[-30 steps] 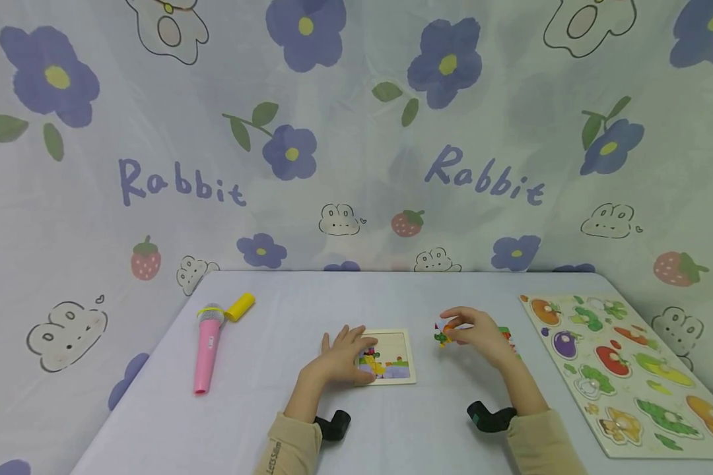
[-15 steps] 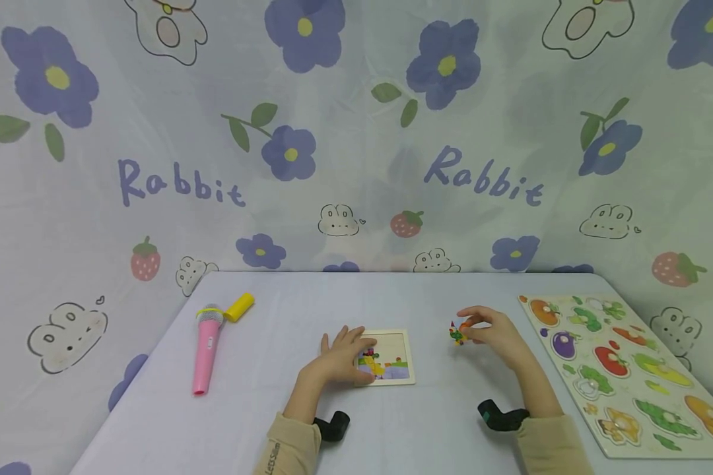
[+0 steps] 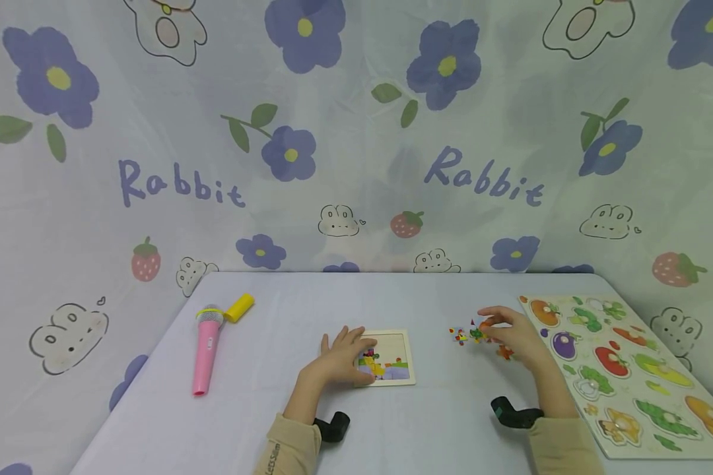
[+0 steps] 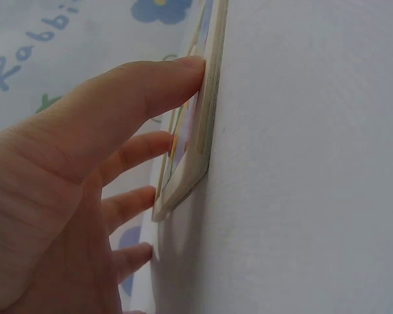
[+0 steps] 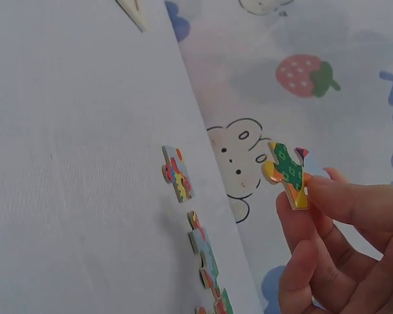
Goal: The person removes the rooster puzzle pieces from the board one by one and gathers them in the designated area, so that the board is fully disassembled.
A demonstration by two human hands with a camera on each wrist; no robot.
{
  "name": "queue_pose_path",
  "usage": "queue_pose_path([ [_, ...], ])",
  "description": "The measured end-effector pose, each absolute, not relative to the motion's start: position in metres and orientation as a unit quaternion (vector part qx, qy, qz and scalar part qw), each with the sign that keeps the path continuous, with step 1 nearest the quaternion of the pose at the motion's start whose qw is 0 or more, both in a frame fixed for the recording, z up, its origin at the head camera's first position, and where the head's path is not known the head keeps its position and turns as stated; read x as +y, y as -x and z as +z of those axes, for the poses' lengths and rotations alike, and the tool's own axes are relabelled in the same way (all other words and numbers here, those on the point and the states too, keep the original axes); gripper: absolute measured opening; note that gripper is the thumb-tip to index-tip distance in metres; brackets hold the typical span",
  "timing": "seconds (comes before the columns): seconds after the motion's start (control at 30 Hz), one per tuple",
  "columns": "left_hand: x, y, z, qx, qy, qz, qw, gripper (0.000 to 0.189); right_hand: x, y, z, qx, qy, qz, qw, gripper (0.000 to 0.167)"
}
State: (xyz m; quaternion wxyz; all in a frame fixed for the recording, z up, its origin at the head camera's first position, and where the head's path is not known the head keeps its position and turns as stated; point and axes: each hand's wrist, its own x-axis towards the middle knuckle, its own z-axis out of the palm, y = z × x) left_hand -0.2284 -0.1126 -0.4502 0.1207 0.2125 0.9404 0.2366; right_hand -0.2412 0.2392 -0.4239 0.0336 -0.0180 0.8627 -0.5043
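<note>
My left hand (image 3: 335,359) rests on a small wooden jigsaw tray (image 3: 412,363), fingers spread over its left part. In the left wrist view the thumb touches the tray's pale rim (image 4: 200,140). Several pieces are fitted along the tray's lower side; the hand hides some of the picture. To the right, my right hand (image 3: 513,336) pinches a jigsaw piece (image 5: 288,173) between thumb and fingers, green with yellow and orange parts. Below and beside that hand, loose jigsaw pieces (image 3: 459,336) lie on the table, one of them (image 5: 178,175) with red and yellow on pale blue.
On the left lie a pink toy microphone (image 3: 206,353) and a yellow cylinder (image 3: 239,307). A vegetable peg-puzzle board (image 3: 644,452) covers the right side of the table, near the right forearm. Behind the table hangs a printed cloth (image 3: 356,132).
My right hand has moved to the right with the pinched jigsaw piece, and loose pieces behind it have come into sight. The left hand has stayed on the tray.
</note>
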Motion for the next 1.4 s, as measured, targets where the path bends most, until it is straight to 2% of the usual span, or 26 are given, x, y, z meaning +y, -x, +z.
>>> queue_pose_path([
  [0.43, -0.112, 0.227, -0.45, 0.94, -0.209, 0.238, 0.124, 0.065, 0.251, 0.239, -0.435, 0.884, -0.022, -0.45, 0.121, 0.033],
  [1.13, -0.112, 0.226, -0.446, 0.94, -0.211, 0.238, 0.125, 0.064, 0.248, 0.242, -0.438, 0.921, -0.03, -0.382, 0.071, 0.032],
  [1.4, -0.112, 0.226, -0.446, 0.939, -0.209, 0.241, 0.125, 0.065, 0.242, 0.244, -0.436, 0.896, -0.012, -0.442, 0.045, 0.036],
])
